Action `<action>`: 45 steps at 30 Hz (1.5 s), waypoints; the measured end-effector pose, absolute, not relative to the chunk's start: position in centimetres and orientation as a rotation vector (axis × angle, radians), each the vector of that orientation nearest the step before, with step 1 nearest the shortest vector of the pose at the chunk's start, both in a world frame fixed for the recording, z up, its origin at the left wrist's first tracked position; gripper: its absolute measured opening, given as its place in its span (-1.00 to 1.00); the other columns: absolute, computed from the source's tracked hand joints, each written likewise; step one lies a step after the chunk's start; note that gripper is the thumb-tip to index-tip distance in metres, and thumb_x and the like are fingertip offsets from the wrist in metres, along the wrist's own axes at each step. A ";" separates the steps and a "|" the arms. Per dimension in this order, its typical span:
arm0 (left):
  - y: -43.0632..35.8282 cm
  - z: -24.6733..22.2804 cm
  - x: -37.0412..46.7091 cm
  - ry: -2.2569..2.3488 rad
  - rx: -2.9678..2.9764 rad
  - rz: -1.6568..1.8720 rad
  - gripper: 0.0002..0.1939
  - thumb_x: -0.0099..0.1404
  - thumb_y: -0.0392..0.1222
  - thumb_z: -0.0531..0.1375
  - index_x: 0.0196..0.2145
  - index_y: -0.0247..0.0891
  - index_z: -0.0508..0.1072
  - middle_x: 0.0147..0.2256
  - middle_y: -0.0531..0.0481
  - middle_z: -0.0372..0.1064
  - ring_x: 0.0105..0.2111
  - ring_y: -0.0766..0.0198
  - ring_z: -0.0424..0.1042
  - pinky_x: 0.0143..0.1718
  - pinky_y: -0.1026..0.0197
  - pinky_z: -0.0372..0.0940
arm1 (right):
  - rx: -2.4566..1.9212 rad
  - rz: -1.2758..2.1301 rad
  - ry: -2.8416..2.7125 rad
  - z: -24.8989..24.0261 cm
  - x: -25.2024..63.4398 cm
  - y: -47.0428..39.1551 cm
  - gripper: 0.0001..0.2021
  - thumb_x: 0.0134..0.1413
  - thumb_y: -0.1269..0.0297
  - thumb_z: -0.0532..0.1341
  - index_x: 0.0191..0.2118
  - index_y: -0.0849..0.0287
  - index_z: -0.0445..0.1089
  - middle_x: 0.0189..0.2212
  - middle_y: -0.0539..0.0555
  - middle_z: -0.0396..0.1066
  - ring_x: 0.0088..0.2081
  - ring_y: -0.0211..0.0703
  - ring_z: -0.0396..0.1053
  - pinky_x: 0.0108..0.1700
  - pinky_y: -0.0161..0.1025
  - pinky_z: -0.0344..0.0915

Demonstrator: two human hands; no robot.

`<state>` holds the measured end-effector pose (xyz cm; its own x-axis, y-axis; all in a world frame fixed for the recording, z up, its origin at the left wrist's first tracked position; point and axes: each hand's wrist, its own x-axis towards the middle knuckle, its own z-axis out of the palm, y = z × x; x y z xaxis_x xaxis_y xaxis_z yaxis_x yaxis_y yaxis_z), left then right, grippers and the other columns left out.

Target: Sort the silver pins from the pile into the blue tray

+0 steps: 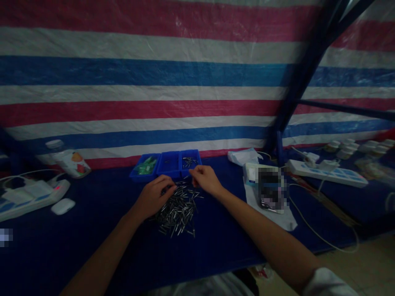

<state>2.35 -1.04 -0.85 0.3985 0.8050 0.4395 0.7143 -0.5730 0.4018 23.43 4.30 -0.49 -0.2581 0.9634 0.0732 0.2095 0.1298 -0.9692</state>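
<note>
Loose heap of slim, silvery metal pins (176, 213) at your dial's centre, seemingly most left to handle; few similar pieces in rightmost blue plastic bin (191, 154), one o'clock; your left hand (156, 195), ten o'clock, right hand (206, 179), one o'clock; fingers narrow, contents you cannot tell.

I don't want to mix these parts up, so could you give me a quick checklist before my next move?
1. Loose pile of thin, silvery metal pins within reach: ok, both hands are at its edge.
2. Pile neatly gathered: not ok, strays lie around it.
3. Left hand's hold: cannot tell, too dark and small.
4. Right hand's hold: cannot tell, likewise.
5. Rightmost blue plastic bin holding small metallic pieces: ok.
6. Green contents apart from the pile: ok, inside the leftmost blue plastic bin.
</note>
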 end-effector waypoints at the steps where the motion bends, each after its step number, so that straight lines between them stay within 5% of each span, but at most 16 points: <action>1: -1.0 -0.8 2.3 1.370 2.499 0.912 -0.74 0.41 -0.05 0.05 -0.28 -0.21 0.46 -0.22 -0.04 0.42 -0.24 0.23 0.42 -0.19 0.16 0.31 | -1.226 1.163 -1.635 -0.6 23.7 4.5 -0.66 0.14 0.17 0.15 -0.60 0.19 0.27 -0.73 -0.04 0.30 -0.65 -0.35 0.26 -0.54 -0.36 0.18; 7: -1.0 -0.9 2.3 1.411 2.469 0.861 -0.74 0.41 -0.04 0.05 -0.26 -0.20 0.46 -0.19 -0.03 0.41 -0.22 0.22 0.41 -0.18 0.15 0.30 | -1.320 1.097 -1.690 -0.7 24.4 5.0 -0.65 0.16 -0.03 0.11 -0.31 0.20 0.36 -0.54 0.02 0.43 -0.60 -0.30 0.32 -0.54 -0.32 0.15; 12: -0.9 -1.3 2.2 1.436 2.496 0.775 -0.76 0.39 -0.05 0.07 -0.21 -0.20 0.46 -0.15 -0.03 0.41 -0.17 0.19 0.42 -0.09 0.10 0.31 | -1.431 0.397 -2.141 0.9 24.8 3.5 -0.68 0.15 0.00 0.14 -0.37 0.15 0.42 -0.46 0.08 0.46 -0.41 -0.15 0.39 -0.32 -0.20 0.19; 20: -0.9 -2.0 2.3 1.474 2.627 0.646 -0.76 0.35 -0.03 0.14 -0.13 -0.16 0.48 -0.05 -0.05 0.41 -0.01 0.07 0.34 0.02 -0.09 0.22 | -1.468 0.167 -2.193 1.4 31.7 -4.2 -0.69 0.19 -0.04 0.11 -0.23 0.07 0.41 -0.52 -0.02 0.47 -0.38 -0.08 0.45 0.13 0.23 -0.03; 25: -0.7 -2.4 2.2 1.474 2.569 0.682 -0.80 0.38 -0.23 0.06 -0.17 -0.18 0.49 -0.09 -0.03 0.44 -0.06 0.14 0.38 0.01 -0.06 0.23 | -1.647 0.164 -1.988 -1.0 38.7 -6.4 -0.63 0.16 -0.11 0.08 -0.35 0.08 0.41 -0.63 -0.01 0.40 -0.52 -0.09 0.40 -0.09 0.00 0.22; 29: -0.5 -2.5 2.1 1.480 2.548 0.718 -0.80 0.38 -0.22 0.06 -0.18 -0.20 0.48 -0.12 -0.03 0.45 -0.09 0.15 0.40 -0.02 -0.02 0.26 | -1.653 0.148 -1.984 -0.7 39.9 -4.7 -0.60 0.14 -0.12 0.08 -0.34 0.11 0.43 -0.64 0.00 0.39 -0.52 -0.09 0.40 -0.25 -0.12 0.24; 33: -0.6 -2.2 2.1 1.475 2.543 0.722 -0.81 0.40 -0.19 0.06 -0.17 -0.20 0.47 -0.12 -0.04 0.44 -0.08 0.15 0.41 -0.02 0.01 0.27 | -1.523 0.002 -2.119 1.7 35.7 -2.1 -0.70 0.19 0.05 0.09 -0.31 0.16 0.44 -0.64 -0.04 0.37 -0.52 -0.17 0.38 -0.14 -0.11 0.22; 36: -0.7 -1.8 2.2 1.447 2.536 0.745 -0.82 0.39 -0.21 0.06 -0.18 -0.21 0.46 -0.15 -0.04 0.45 -0.12 0.17 0.42 -0.05 0.02 0.29 | -1.342 -0.056 -2.429 2.5 30.8 -0.2 -0.76 0.19 0.21 0.10 -0.37 0.18 0.46 -0.46 0.09 0.49 -0.41 -0.14 0.42 -0.21 -0.14 0.22; 45: -0.8 -1.4 2.2 1.402 2.530 0.807 -0.80 0.38 -0.21 0.06 -0.18 -0.21 0.48 -0.17 -0.06 0.46 -0.14 0.17 0.43 -0.06 0.04 0.32 | -1.372 -0.170 -2.645 -0.8 24.1 3.7 -0.76 0.19 0.48 0.05 -0.26 0.28 0.48 -0.32 0.29 0.51 -0.31 0.02 0.50 -0.31 -0.15 0.31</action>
